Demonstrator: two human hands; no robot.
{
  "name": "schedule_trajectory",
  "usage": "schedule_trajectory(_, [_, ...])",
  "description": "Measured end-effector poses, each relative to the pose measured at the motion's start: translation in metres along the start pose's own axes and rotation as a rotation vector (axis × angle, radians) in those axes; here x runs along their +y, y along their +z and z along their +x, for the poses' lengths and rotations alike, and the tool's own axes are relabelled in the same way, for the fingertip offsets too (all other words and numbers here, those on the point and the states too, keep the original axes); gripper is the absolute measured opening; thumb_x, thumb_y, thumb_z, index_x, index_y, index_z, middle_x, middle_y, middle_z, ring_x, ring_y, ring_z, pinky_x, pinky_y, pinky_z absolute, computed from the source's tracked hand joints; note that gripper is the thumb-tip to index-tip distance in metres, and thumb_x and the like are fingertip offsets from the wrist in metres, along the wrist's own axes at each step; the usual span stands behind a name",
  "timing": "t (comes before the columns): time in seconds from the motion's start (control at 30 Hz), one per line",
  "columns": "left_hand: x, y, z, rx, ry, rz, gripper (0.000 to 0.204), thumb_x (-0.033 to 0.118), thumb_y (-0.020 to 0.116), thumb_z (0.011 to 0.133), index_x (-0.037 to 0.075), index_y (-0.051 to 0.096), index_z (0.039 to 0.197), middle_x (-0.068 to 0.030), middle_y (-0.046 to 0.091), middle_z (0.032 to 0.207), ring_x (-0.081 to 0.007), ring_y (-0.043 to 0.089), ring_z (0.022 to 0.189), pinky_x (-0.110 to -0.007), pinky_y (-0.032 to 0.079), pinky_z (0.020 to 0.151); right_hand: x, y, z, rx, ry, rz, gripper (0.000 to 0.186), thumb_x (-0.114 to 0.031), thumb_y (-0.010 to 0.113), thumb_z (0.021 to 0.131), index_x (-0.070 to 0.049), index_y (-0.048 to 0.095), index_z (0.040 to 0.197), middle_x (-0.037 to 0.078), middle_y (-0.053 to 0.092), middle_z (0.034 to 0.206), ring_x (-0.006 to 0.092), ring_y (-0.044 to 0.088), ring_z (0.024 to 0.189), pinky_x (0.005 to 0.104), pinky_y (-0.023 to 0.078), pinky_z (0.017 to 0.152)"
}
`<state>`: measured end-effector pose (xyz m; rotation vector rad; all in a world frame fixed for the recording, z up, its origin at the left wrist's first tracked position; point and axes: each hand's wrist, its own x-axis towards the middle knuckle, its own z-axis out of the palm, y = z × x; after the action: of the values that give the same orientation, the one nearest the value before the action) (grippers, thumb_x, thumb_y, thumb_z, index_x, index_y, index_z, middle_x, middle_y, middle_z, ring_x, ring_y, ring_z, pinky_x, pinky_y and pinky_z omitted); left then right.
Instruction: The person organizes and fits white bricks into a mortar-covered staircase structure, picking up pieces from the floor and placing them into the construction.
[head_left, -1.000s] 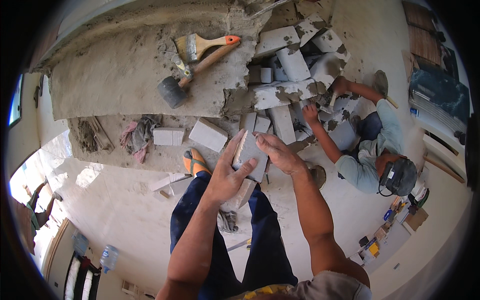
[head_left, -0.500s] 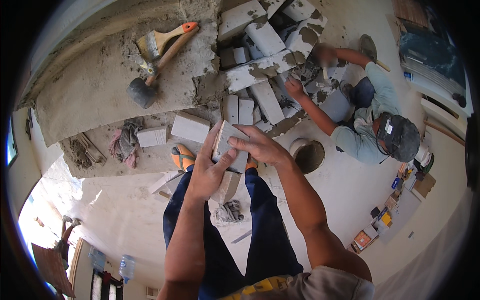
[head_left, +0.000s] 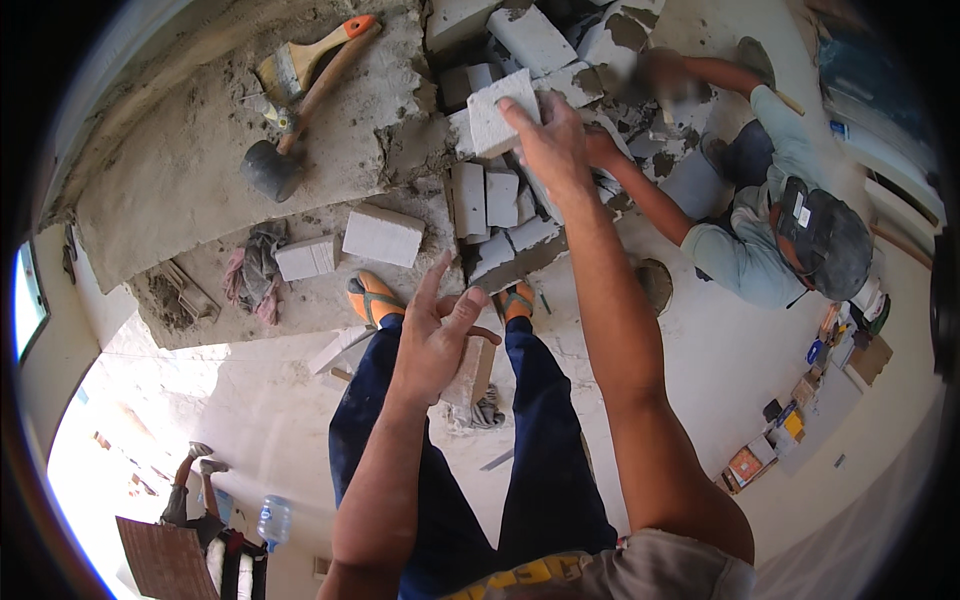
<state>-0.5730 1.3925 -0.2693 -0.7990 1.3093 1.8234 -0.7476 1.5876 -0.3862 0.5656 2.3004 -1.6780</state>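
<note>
My right hand [head_left: 555, 145] is stretched far forward and closed on a pale block [head_left: 490, 115]. The block hangs over white blocks [head_left: 487, 198] laid with dark grey mortar. My left hand [head_left: 440, 345] stays nearer my body, palm empty, fingers apart. Beneath it stands another light block [head_left: 472, 372], partly hidden by the hand; I cannot tell whether they touch. Beside my outstretched right hand is a co-worker's hand [head_left: 600, 148], close to the mortared blocks.
On the rough cement slab lie a rubber mallet [head_left: 272, 170] and a wide brush [head_left: 290, 68]. Two white blocks [head_left: 383, 236] and a rag [head_left: 262, 262] rest on a lower ledge. A co-worker [head_left: 750, 230] crouches at right beside a round bucket [head_left: 653, 285]. A water bottle [head_left: 274, 522] stands lower left.
My right hand has carried the block forward, away from my body and over the laid blocks. My left hand has let go of it and opened.
</note>
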Motion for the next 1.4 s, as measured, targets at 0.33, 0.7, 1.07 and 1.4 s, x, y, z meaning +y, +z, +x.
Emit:
schedule_trajectory(0.33, [0.009, -0.006, 0.005, 0.052, 0.035, 0.003, 0.078, 0.031, 0.064, 0.108, -0.004, 0.024, 0.164, -0.0229, 0.071, 0.117, -0.0285, 0.077, 0.083, -0.036, 0.06, 0.076, -0.018, 0.05, 0.105, -0.003, 0.019, -0.85, 0.087, -0.066, 0.072, 0.089, 0.009, 0.061, 0.132, 0.03, 0.067, 0.131, 0.0446, 0.067, 0.121, 0.0505, 0.056, 0.101])
schedule_trajectory(0.7, [0.016, -0.026, 0.022, 0.469, 0.198, -0.379, 0.077, 0.059, 0.041, 0.111, 0.0, 0.039, 0.16, -0.024, 0.057, 0.14, -0.0315, 0.056, 0.132, -0.043, 0.049, 0.107, -0.048, 0.026, -0.162, -0.718, -0.363, -0.183, 0.1, -0.067, 0.079, 0.085, -0.003, 0.048, 0.154, 0.024, 0.064, 0.129, 0.038, 0.068, 0.113, 0.0457, 0.054, 0.1])
schedule_trajectory(1.07, [0.032, -0.011, 0.011, 0.227, 0.058, -0.22, 0.081, 0.059, 0.047, 0.108, 0.002, 0.033, 0.165, -0.023, 0.041, 0.161, -0.0346, 0.036, 0.151, -0.052, 0.035, 0.12, -0.04, 0.023, 0.027, 0.069, -0.45, -0.769, 0.056, -0.035, 0.08, 0.088, 0.004, 0.059, 0.122, 0.026, 0.068, 0.116, 0.043, 0.07, 0.108, 0.0527, 0.057, 0.092])
schedule_trajectory(1.4, [0.024, -0.02, 0.012, 0.256, 0.09, -0.214, 0.069, 0.056, 0.051, 0.109, 0.002, 0.055, 0.152, -0.0203, 0.058, 0.146, -0.0296, 0.053, 0.136, -0.047, 0.05, 0.106, -0.053, 0.064, 0.034, 0.039, -0.467, -0.841, 0.034, -0.034, 0.071, 0.1, -0.001, 0.066, 0.095, 0.023, 0.068, 0.092, 0.0452, 0.069, 0.089, 0.052, 0.055, 0.076])
